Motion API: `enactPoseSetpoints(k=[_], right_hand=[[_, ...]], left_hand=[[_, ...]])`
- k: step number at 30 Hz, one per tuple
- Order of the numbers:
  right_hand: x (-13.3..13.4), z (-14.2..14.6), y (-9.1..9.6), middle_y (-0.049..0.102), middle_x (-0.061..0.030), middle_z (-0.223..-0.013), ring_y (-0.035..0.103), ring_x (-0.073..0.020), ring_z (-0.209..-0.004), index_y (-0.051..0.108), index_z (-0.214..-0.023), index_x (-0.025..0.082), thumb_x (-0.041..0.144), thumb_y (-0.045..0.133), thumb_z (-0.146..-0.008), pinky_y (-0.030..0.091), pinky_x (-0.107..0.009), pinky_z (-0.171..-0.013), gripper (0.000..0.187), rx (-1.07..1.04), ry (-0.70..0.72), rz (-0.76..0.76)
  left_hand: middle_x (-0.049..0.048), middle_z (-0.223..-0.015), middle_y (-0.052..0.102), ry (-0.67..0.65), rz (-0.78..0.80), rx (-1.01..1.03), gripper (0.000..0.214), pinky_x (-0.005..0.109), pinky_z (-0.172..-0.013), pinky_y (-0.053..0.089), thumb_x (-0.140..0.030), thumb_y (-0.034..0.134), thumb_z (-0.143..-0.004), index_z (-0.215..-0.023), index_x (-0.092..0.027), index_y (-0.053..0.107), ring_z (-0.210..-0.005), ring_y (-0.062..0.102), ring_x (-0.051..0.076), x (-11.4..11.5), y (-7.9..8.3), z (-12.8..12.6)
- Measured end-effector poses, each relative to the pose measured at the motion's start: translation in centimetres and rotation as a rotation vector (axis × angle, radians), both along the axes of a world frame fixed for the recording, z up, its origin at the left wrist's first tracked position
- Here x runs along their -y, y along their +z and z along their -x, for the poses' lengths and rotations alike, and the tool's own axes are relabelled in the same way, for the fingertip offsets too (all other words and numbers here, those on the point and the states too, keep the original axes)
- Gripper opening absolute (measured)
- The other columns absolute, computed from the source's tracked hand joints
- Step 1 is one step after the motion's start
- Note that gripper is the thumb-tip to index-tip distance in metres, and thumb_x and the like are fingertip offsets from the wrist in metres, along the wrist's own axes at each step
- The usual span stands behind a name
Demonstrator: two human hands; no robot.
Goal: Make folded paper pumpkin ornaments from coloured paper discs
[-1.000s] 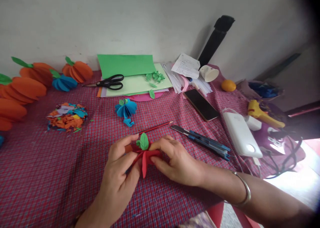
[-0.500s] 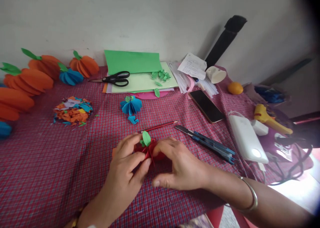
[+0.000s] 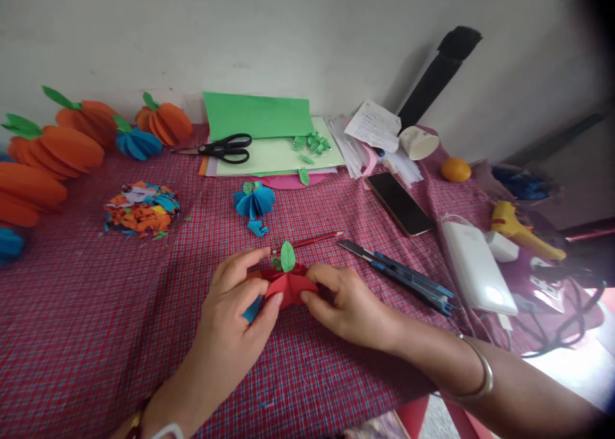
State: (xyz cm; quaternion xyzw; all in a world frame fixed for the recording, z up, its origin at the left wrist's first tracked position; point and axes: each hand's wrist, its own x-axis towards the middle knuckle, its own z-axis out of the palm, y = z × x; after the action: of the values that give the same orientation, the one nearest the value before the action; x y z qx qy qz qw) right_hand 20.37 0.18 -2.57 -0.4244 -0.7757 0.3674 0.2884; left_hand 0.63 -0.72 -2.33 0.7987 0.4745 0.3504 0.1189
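Note:
Between my hands is a small red paper pumpkin (image 3: 291, 290) with a green paper leaf (image 3: 287, 257) standing up from its top. My left hand (image 3: 235, 311) pinches the pumpkin's left side between thumb and fingers, its index finger stretched past the stem. On the other side, my right hand (image 3: 343, 301) grips the right edge of a red fold between thumb and forefinger. A bit of blue paper (image 3: 252, 309) and some orange show by my left fingers; whether they belong to the pumpkin I cannot tell. Just behind lies a red pencil (image 3: 314, 240).
A box cutter (image 3: 398, 275) with its blade out lies right of my hands. Beyond are a phone (image 3: 400, 203), scissors (image 3: 223, 149), a blue paper pumpkin (image 3: 254, 202) and a scrap pile (image 3: 141, 211). A white power bank (image 3: 478, 266) and yellow glue gun (image 3: 526, 231) are at right.
My right thumb and fingers have closed on the red paper, and its front folds are now spread wider. The green leaf stands more upright and faces me.

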Motion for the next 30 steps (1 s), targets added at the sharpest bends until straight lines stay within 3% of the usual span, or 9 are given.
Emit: enactPoseSetpoints(k=[5,11,16,19,25,30], right_hand=[[0.02,0.05,0.06,0.053,0.0025,-0.069,0.047,-0.0072,-0.059,0.055,-0.077,0.016,0.013,0.053,-0.085,0.037,-0.020,-0.053,0.008,-0.006,0.010,-0.016],[-0.07,-0.04,0.28,0.060,-0.0010,-0.075,0.057,-0.0099,-0.068,0.057,-0.078,0.016,0.015,0.054,-0.088,0.044,-0.022,-0.061,0.011,-0.009,0.051,-0.065],[0.02,0.07,0.25,0.061,-0.0021,-0.074,0.056,-0.0116,-0.068,0.057,-0.080,0.016,0.017,0.051,-0.092,0.046,-0.025,-0.065,0.013,0.049,0.075,-0.173],[0.09,0.07,0.32,0.062,-0.0032,-0.079,0.058,-0.0128,-0.072,0.059,-0.084,0.016,0.019,0.053,-0.092,0.046,-0.026,-0.068,0.011,0.072,0.117,-0.162],[-0.05,-0.22,0.74,0.060,-0.0037,-0.081,0.056,-0.0129,-0.074,0.060,-0.085,0.016,0.023,0.053,-0.092,0.046,-0.027,-0.068,0.012,0.057,0.190,-0.168],[-0.13,-0.41,0.87,0.060,-0.0042,-0.083,0.056,-0.0140,-0.076,0.062,-0.085,0.016,0.024,0.052,-0.093,0.045,-0.029,-0.068,0.014,0.107,0.141,-0.288]], left_hand=[[0.0071,-0.112,0.061,-0.040,-0.025,0.025,0.012,0.045,-0.089,0.053,-0.010,0.060,-0.082,-0.082,-0.020,0.066,-0.107,0.058,0.023,0.04,-0.38,-0.38],[0.0072,-0.121,0.059,-0.041,-0.017,0.035,0.017,0.048,-0.090,0.052,-0.011,0.059,-0.083,-0.068,-0.019,0.063,-0.111,0.057,0.024,0.52,-0.37,-0.61],[0.0087,-0.118,0.060,-0.066,0.032,0.035,0.012,0.050,-0.091,0.050,-0.012,0.057,-0.084,-0.084,-0.019,0.066,-0.112,0.056,0.026,0.62,-0.18,-0.71],[0.0088,-0.117,0.061,-0.075,0.030,0.037,0.014,0.048,-0.091,0.051,-0.010,0.054,-0.085,-0.084,-0.018,0.065,-0.111,0.057,0.025,0.54,0.03,-0.63],[0.0077,-0.125,0.057,-0.058,-0.030,0.003,0.015,0.047,-0.092,0.051,-0.009,0.055,-0.085,-0.079,-0.019,0.065,-0.111,0.057,0.024,0.38,0.12,-0.26],[0.0070,-0.132,0.052,-0.022,-0.138,-0.049,0.014,0.048,-0.093,0.051,-0.008,0.060,-0.082,-0.077,-0.020,0.065,-0.116,0.054,0.027,0.18,0.13,0.09]])
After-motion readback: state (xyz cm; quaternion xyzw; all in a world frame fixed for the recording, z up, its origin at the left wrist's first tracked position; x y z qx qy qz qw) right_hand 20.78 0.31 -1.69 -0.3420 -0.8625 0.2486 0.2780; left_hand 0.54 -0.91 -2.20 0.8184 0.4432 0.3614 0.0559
